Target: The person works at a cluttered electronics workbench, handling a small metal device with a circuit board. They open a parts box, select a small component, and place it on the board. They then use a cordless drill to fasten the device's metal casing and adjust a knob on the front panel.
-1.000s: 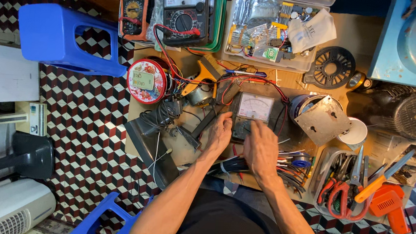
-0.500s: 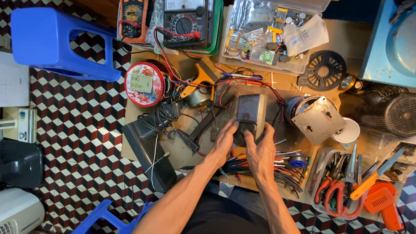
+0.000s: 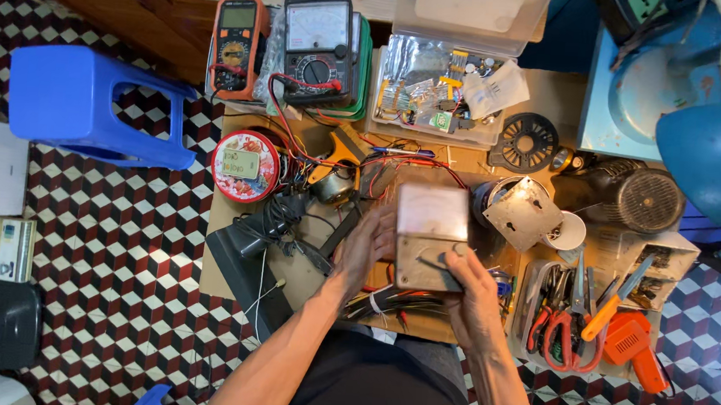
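Between both hands, over the cluttered bench (image 3: 285,287), a grey metal box (image 3: 431,238) is held up, its flat face toward the camera. Left hand (image 3: 367,244) grips the box's left edge, fingers wrapped around the side; right hand (image 3: 472,290) clasps the lower right corner, thumb across the front face. Neither hand is spread; both are closed on the box.

Just under the hands lies a bundle of wires (image 3: 391,303). Left of the left hand sit a black adapter (image 3: 248,238) with tangled leads and a round red tin (image 3: 245,166). Beyond the box, farther from the person, stand an orange meter (image 3: 236,45) and a black analog meter (image 3: 318,47), with a clear parts tray (image 3: 442,93) beside them. Right of the box is a small motor (image 3: 521,211) with a metal plate, then a dark fan motor (image 3: 635,197). Near the right hand, a tray of pliers (image 3: 561,317) and an orange tool (image 3: 634,348). Well to the left, on the chequered floor, stands a blue stool (image 3: 85,104).
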